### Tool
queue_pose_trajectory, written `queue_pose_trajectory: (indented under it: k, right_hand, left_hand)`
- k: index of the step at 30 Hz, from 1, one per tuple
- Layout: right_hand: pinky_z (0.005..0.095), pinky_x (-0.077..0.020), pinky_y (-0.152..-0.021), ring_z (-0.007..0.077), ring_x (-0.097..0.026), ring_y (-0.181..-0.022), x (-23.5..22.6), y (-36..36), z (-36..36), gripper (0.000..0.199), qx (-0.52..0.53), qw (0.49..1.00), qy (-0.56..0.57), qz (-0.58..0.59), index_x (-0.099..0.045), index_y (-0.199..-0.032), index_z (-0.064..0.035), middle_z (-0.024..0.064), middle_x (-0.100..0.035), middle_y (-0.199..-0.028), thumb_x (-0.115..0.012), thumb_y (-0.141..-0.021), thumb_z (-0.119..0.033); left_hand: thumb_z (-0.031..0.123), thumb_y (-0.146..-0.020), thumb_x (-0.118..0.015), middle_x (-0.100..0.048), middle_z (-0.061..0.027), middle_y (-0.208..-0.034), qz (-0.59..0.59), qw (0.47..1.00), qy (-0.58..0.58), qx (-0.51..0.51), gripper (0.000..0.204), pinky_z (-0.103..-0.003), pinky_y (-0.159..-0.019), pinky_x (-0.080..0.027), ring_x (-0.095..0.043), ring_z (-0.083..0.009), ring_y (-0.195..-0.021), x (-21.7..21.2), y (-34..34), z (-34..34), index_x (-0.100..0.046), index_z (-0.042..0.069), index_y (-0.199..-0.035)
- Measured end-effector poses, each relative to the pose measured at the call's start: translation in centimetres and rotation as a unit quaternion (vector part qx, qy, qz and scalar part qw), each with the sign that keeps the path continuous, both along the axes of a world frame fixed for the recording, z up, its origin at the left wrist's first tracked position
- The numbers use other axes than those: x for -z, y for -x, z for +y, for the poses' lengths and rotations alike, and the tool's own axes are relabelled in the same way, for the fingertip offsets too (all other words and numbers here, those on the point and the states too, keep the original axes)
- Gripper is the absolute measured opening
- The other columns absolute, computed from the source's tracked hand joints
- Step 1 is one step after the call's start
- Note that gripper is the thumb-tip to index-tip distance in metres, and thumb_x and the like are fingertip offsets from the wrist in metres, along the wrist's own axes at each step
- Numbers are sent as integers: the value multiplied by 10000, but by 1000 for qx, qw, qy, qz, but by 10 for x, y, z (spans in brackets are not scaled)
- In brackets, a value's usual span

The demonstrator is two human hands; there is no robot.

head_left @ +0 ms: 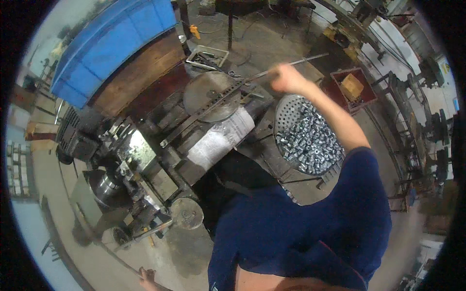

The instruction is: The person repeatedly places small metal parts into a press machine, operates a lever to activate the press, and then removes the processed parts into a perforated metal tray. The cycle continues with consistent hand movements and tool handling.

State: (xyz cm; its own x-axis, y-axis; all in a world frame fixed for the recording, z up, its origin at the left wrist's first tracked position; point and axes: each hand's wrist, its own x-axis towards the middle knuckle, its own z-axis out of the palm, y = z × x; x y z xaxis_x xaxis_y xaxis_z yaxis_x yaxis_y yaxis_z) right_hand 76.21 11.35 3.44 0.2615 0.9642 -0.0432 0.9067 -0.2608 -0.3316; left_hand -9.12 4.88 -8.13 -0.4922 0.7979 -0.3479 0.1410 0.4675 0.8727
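My right hand [287, 79], a little blurred, is wrapped round a long metal bar. The bar [199, 114] slants across the bench over a round metal disc [211, 93]; a row of dark holes shows along part of it, and its slim end sticks out past my hand. Far down at the lower left, my left hand [147, 277] has its fingers curled at the end of a long thin rod [119, 259], which runs up and left past the machine. My grip there is small in view.
A perforated round tray [286, 112] holds many small shiny metal parts. On the left stands a lathe-like machine [138, 150] with a blue cover [119, 48] behind it. A white-and-grey sack [221, 138], a tool tray [208, 57] and a red bin [366, 94] are nearby.
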Motion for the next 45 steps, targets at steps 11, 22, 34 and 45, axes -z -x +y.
queue_pose_trajectory:
  k: [11, 22, 34, 45]
  right_hand:
    - [384, -483, -729, 341, -596, -783, 165, 17, -121, 279, -17, 984, 175, 21, -659, -776, -75, 179, -622, -788, -575, -535, -187]
    - [362, -478, -747, 335, -595, -809, 195, -18, -109, 337, 33, 996, 78, -5, -665, -841, -30, 191, -620, -825, -576, -551, -176]
    - [355, -447, -825, 305, -554, -927, 161, 36, -106, 286, 6, 989, 134, -53, -684, -787, -103, 146, -620, -879, -576, -547, -216]
    - [392, -365, -927, 297, -443, -1092, 179, 48, -116, 397, -13, 992, 121, -36, -666, -915, -104, 119, -541, -1087, -601, -558, -265]
  left_hand:
    - [243, -809, -628, -536, -82, -685, 2, 1000, 7, 8, 308, -341, -553, -484, -543, -184, -596, -13, -13, -1, -550, 14, -1000]
    - [277, -816, -615, -542, -87, -676, 1, 1000, 18, 11, 347, -327, -566, -508, -556, -167, -598, -4, -3, -2, -554, 16, -1037]
    - [262, -806, -619, -544, -145, -690, 12, 1000, -10, 0, 446, -330, -551, -500, -534, -198, -567, -11, -12, -9, -504, -70, -1080]
    - [274, -807, -623, -527, -111, -730, -4, 1000, 3, 22, 481, -312, -604, -488, -534, -181, -651, -21, -27, -8, -474, -52, -1127]
